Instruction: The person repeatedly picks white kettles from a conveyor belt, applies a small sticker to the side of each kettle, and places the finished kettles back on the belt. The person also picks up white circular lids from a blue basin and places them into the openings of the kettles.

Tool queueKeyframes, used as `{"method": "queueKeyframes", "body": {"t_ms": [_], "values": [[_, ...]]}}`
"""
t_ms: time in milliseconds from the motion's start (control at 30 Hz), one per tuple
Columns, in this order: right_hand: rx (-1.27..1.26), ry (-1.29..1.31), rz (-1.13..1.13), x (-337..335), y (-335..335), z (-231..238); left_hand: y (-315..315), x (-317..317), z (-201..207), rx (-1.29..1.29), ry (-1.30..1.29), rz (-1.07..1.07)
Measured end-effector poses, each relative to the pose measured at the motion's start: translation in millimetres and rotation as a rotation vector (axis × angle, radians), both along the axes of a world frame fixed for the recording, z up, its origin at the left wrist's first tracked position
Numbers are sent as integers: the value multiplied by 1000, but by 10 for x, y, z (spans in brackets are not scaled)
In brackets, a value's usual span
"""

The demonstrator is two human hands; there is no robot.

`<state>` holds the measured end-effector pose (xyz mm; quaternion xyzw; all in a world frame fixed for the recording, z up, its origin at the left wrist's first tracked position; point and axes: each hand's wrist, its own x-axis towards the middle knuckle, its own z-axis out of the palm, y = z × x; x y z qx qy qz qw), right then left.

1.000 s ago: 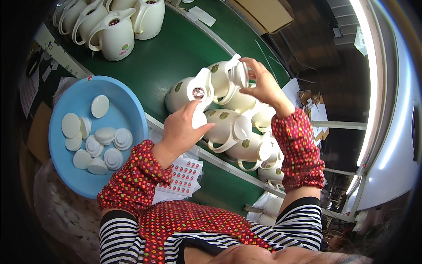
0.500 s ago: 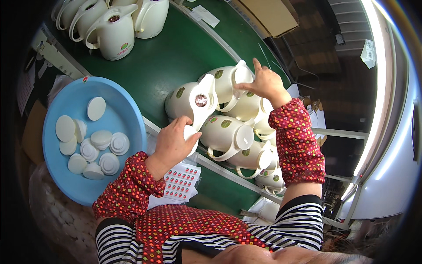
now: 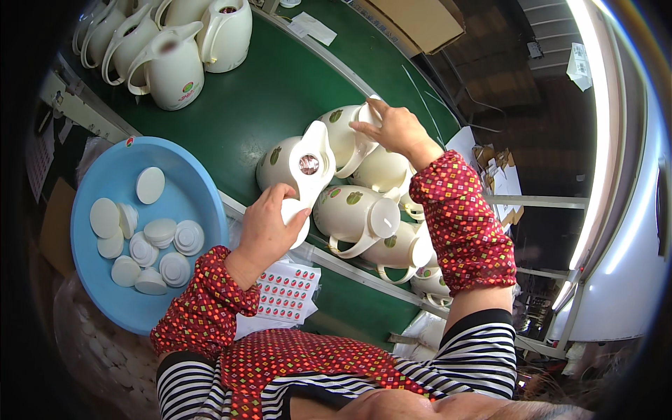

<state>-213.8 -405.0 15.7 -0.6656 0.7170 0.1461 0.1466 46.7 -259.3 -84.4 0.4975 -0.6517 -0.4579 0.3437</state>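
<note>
We count one basin (image 3: 189, 189) by the counter's (image 3: 238, 98) near edge, ten lids (image 3: 150, 185) showing inside it, and at least eleven jugs (image 3: 344, 208) on the counter.

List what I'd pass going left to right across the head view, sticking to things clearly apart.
Blue basin, left hand with a round white lid in its grip, right hand, paper scraps, bright light tube.

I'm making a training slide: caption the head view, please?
Left hand holding a lid beside an open jug, right hand at a lidded jug, more lids in a blue basin.
</note>
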Motion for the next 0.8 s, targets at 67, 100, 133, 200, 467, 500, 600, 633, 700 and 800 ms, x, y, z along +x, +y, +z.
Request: {"method": "queueKeyframes", "body": {"t_ms": [67,100,133,200,467,500,600,633,700,800], "values": [[-30,10,62,-70,36,-73,-38,25,121,-10,-52,-13],[-43,-4,98,-119,45,-88,-56,7,187,-75,-32,-29],[-50,-19,140,-124,55,-89,-64,-47,256,-135,-13,-40],[-64,-124,260,-166,85,-54,-123,-215,387,-231,17,-174],[-120,-119,640,-408,52,-158,-557,-1220,203,-1,-185,-482],[-112,-121,598,-374,66,-137,-583,-1259,141,31,-139,-453],[-123,12,471,-253,31,-34,-588,-1359,-7,64,-114,-427],[-75,101,303,-125,5,-19,-597,-1347,6,78,-95,-429],[-139,145,269,-68,-34,-61,-614,-1309,19,103,-57,-429],[5,252,43,1,-29,-2,-596,-1335,-25,94,-39,-416]]}}
